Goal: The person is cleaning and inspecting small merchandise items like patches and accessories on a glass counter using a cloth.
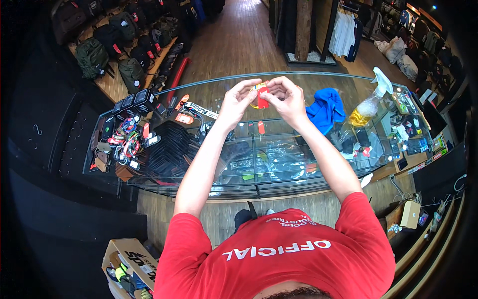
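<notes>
both hands, left hand and right hand, are pinching a small red tag between closed fingertips above the glass counter, blue cloth lying right.

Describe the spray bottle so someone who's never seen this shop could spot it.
Find the long glass display counter. On its top, toward the right end, beside a crumpled blue cloth, stands the spray bottle. It alone is clear, with amber liquid and a white trigger head.
</notes>
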